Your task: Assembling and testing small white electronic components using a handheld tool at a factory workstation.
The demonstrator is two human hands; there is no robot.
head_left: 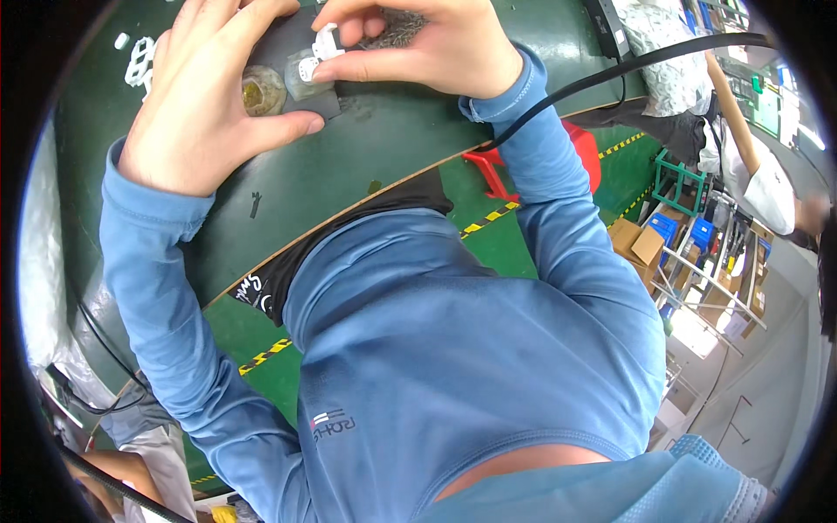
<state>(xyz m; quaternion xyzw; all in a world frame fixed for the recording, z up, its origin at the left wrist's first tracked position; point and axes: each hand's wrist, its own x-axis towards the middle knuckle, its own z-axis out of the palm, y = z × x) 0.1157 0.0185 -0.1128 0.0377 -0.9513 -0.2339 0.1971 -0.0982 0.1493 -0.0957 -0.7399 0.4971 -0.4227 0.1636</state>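
Lettering [335, 424] on blue shirt [488, 349]; right hand [432, 48] in pinch on white plastic part [325, 44], left hand [205, 96] outspread

A small white plastic piece [326, 42], hooked at its far end and rounded at its near end with dark dots, is held tilted in the fingers [364, 66] of the right hand [436, 44], above the counter [392, 139]; whether one part or two is unclear.
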